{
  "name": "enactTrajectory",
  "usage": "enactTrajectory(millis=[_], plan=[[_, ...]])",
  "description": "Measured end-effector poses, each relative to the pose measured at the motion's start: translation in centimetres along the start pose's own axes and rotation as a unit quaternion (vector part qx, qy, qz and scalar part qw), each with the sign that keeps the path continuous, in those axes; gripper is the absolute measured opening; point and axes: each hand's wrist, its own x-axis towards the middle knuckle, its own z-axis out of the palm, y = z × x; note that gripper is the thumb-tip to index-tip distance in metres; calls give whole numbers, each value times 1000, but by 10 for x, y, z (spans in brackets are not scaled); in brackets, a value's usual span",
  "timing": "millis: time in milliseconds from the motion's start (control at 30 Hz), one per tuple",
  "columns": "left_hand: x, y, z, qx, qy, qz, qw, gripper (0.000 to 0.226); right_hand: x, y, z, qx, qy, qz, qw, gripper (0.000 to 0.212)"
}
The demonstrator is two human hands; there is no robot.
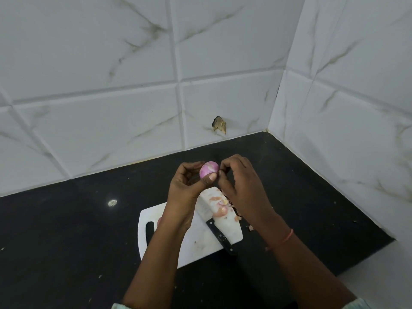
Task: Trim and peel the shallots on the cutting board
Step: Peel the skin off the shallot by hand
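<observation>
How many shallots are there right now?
1 for certain: the shallot held above the board, gripped by the left hand while the right hand picks at its skin. A pinkish bit beside the left wrist may be another, mostly hidden.

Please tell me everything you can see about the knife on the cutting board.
The knife lies flat on the white cutting board, unheld. Its black handle, with small pale rivets, points toward the person and reaches past the board's near edge. The broad blade looks pale and smeared and runs away from the person, partly hidden under the left hand. Pinkish peel scraps lie against the blade's right side. Neither hand touches it.
</observation>
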Motion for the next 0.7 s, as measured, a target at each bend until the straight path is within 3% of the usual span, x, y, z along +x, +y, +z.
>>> enactTrajectory(millis=[100,167,267,467,700], plan=[[-1,4,1,4,-11,15,1000,56,0,5,-3,28,24,46,998,8],[-3,5,2,-18,-21,10,1000,56,-2,4,-6,80,40,66,994,11],[-5,7,6,-71,-9,-17,997,56,-3,-5,-6,138,44,33,989,18],[-4,4,7,-72,13,-26,997,57,-7,-6,-1,98,91,-8,991,12],[-1,-1,3,6,33,-8,999,62,-2,-6,-3,0,59,-34,998,16]])
